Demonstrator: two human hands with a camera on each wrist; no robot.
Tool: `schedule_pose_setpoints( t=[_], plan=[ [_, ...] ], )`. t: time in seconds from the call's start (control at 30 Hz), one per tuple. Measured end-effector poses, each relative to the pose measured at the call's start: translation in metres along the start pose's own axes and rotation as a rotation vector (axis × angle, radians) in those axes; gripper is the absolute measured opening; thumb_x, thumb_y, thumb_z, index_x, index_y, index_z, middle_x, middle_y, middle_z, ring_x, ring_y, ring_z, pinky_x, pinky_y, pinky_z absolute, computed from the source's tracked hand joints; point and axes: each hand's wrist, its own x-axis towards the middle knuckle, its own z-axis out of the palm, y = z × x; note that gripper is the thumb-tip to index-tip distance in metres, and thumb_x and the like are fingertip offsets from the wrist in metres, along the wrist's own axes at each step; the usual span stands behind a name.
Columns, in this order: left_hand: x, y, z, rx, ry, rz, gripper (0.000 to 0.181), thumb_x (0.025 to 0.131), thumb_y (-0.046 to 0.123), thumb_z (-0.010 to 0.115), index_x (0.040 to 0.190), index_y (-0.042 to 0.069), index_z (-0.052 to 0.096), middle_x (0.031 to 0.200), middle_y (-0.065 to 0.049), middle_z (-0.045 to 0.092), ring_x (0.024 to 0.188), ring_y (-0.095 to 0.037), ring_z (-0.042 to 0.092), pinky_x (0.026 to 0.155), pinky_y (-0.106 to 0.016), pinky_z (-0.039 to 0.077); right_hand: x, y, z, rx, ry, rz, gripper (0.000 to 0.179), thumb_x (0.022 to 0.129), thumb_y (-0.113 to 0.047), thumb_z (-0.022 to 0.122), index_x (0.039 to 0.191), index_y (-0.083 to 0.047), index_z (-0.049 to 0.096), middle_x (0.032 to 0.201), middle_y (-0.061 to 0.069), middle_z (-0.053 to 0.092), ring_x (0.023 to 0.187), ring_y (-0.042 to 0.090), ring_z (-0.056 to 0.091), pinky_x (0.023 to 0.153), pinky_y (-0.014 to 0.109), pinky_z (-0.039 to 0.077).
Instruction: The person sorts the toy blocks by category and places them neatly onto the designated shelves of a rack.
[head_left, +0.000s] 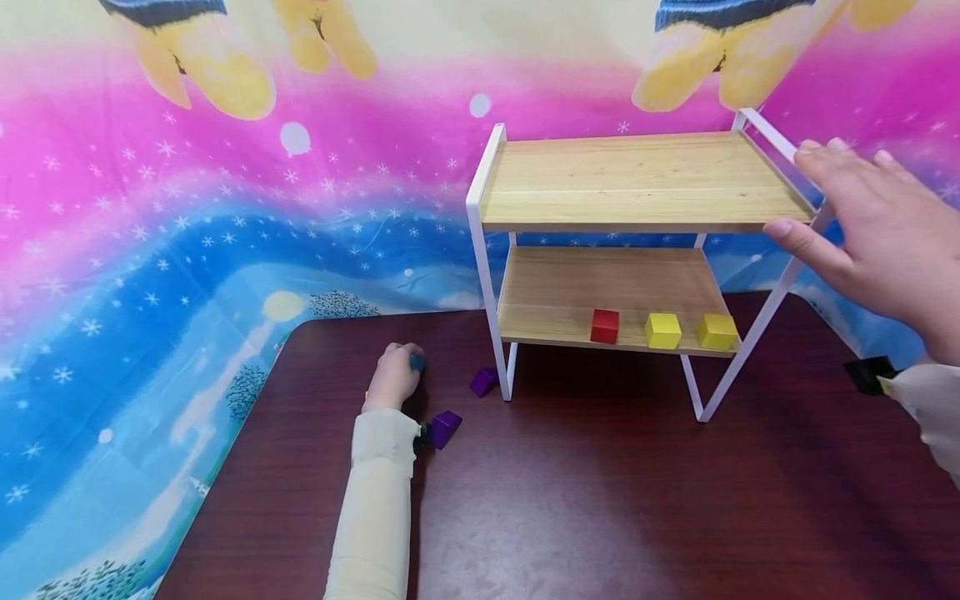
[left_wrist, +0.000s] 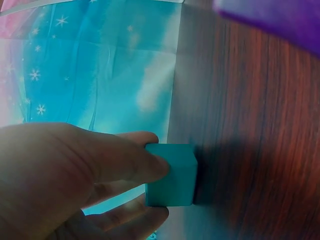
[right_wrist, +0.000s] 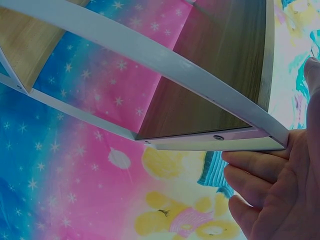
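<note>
Teal blk (left_wrist: pixel 176 186) pinched in L hand (head_left: pixel 392 377), well apart from R hand (head_left: pixel 888 229), fingers straight @ shelf (head_left: pixel 630 179).

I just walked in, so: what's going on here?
A person's left grip pinches a teal block over the table; whether it is lifted is hard to tell. Their right grip is open at the right side of a two-tier shelf. One red cube and two yellow cubes sit on its lower board; two purple blocks lie left of the shelf.
</note>
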Motion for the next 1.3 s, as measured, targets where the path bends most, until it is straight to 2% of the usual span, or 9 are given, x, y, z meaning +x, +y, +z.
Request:
schedule_pose_setpoints(
  t=[0.23,0.53,0.73,1.0,1.17,1.3],
  plan=[
    [-0.003,0.001,0.000,-0.013,0.022,0.028,0.031,0.099,-0.001,0.057,0.129,0.001,0.065,0.128,-0.025,0.056,0.120,-0.042,0.055,0.103,-0.053,0.047,0.001,0.000,0.001,-0.001,0.001,-0.003,0.084,0.105,-0.055,0.037,0.159,0.005,0.014,0.161,0.034,0.015,0.153,0.042,0.003,0.123,0.048,-0.006],
    [-0.007,0.005,-0.004,-0.043,-0.006,0.019,0.035,0.100,0.003,0.057,0.135,0.004,0.062,0.136,-0.023,0.052,0.123,-0.039,0.054,0.102,-0.054,0.047,0.001,0.001,0.000,-0.009,0.001,-0.007,0.085,0.105,-0.057,0.036,0.158,0.006,0.014,0.160,0.034,0.016,0.153,0.042,0.004,0.124,0.047,-0.006],
    [-0.010,0.009,-0.007,-0.047,-0.005,0.035,0.036,0.099,0.002,0.058,0.135,0.004,0.062,0.138,-0.023,0.052,0.124,-0.038,0.054,0.100,-0.055,0.048,0.002,0.001,0.000,-0.015,-0.002,-0.009,0.085,0.105,-0.056,0.036,0.158,0.006,0.014,0.161,0.034,0.015,0.153,0.042,0.004,0.124,0.048,-0.006],
    [-0.017,0.016,-0.011,-0.037,0.004,0.059,0.036,0.098,0.001,0.060,0.134,0.004,0.063,0.138,-0.025,0.051,0.124,-0.040,0.054,0.100,-0.054,0.049,0.002,-0.001,-0.001,-0.016,-0.010,-0.001,0.083,0.105,-0.052,0.039,0.158,0.006,0.014,0.160,0.034,0.016,0.153,0.042,0.004,0.124,0.047,-0.006],
    [-0.024,0.022,-0.014,-0.046,-0.001,0.055,0.037,0.097,0.004,0.062,0.134,0.006,0.063,0.138,-0.024,0.051,0.124,-0.040,0.054,0.099,-0.059,0.049,0.001,-0.001,-0.001,-0.013,-0.004,-0.001,0.084,0.105,-0.053,0.039,0.158,0.006,0.014,0.160,0.034,0.016,0.153,0.042,0.004,0.124,0.047,-0.006],
    [-0.028,0.025,-0.015,-0.056,0.008,0.067,0.037,0.097,0.005,0.063,0.134,0.007,0.064,0.136,-0.023,0.052,0.122,-0.039,0.056,0.099,-0.056,0.049,0.001,-0.001,-0.001,-0.013,-0.002,-0.002,0.084,0.105,-0.054,0.038,0.158,0.006,0.014,0.160,0.034,0.016,0.153,0.042,0.005,0.124,0.048,-0.006]
  ],
)
